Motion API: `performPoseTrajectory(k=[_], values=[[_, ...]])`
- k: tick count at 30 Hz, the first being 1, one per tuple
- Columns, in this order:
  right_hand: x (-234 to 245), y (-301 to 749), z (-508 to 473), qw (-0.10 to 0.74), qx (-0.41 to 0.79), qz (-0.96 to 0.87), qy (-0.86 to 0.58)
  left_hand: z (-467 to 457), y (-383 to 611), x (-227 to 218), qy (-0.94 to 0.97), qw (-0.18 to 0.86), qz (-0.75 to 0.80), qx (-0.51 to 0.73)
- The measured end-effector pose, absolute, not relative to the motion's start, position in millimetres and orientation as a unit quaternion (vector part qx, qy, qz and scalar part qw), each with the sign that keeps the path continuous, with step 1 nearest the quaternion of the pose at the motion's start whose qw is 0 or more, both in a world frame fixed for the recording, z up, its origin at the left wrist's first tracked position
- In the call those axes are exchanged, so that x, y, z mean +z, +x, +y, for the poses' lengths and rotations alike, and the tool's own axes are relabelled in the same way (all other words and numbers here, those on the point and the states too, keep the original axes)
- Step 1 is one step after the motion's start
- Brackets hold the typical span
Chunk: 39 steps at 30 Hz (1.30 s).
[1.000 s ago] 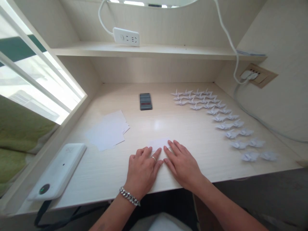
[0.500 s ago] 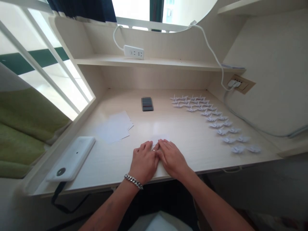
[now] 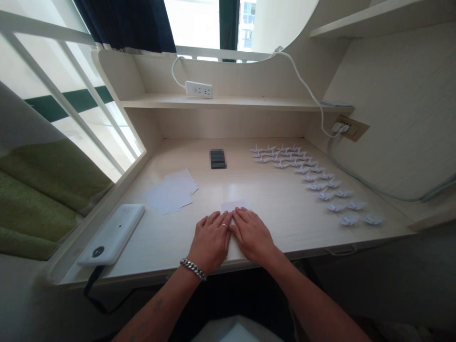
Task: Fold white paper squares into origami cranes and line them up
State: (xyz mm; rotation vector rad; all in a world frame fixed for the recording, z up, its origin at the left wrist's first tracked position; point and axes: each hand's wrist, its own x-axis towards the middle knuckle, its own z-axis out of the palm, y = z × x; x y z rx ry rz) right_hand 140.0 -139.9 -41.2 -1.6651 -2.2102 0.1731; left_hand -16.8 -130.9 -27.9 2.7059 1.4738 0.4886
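Note:
A sheet of white paper [image 3: 235,205] lies on the desk at the front middle. Only its far part shows beyond my fingertips; the rest is covered. My left hand [image 3: 211,238], with a ring and a chain bracelet, rests palm down with its fingers laid flat over the paper's near edge. Touching it on the right is my right hand [image 3: 252,233], also palm down, its fingers stretched forward and its thumb pointing toward the left hand. The two index fingers meet at the paper. Whether the paper is folded under the hands is hidden.
Loose white sheets [image 3: 170,191] lie to the left. Several folded paper cranes [image 3: 309,176] stand in rows at the right. A dark blurred box [image 3: 217,159] sits farther back. A white power bank-like device [image 3: 116,232] lies front left, and a power strip [image 3: 199,90] stands on the shelf.
The left index finger has gone from being bent near the right thumb to lying flat beside the other fingers. More of the paper shows beyond the fingertips. The whole view has shifted slightly.

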Motion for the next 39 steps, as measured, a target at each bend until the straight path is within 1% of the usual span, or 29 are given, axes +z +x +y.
performPoseTrajectory(k=[5,11,16,19,24,28,32,34,37,39], values=[[-39,165,-148,0.156,0.068,-0.766,-0.62,-131,-15,-25,0.865,-0.001,0.479,0.148],[-37,182,-148,0.152,0.049,-0.737,-0.656,-125,-13,-14,0.872,-0.012,0.474,0.123],[-36,189,-140,0.187,0.027,-0.738,-0.647,-101,-1,7,0.89,-0.032,0.451,0.058],[-37,195,-137,0.209,0.009,-0.73,-0.651,-82,10,16,0.908,-0.015,0.418,-0.005],[-34,204,-133,0.214,0.005,-0.74,-0.638,-58,26,27,0.924,0.002,0.378,-0.056],[-32,205,-124,0.239,0.008,-0.753,-0.613,-60,37,31,0.934,-0.003,0.349,-0.075],[-32,205,-109,0.266,0.04,-0.754,-0.6,-68,38,25,0.939,-0.011,0.337,-0.065],[-34,207,-100,0.29,0.074,-0.738,-0.605,-66,34,22,0.936,-0.013,0.349,-0.034],[-32,209,-87,0.342,0.142,-0.691,-0.62,-54,23,24,0.915,0.007,0.397,0.067],[-27,206,-80,0.403,0.176,-0.645,-0.625,-43,15,29,0.879,0.076,0.44,0.169]])
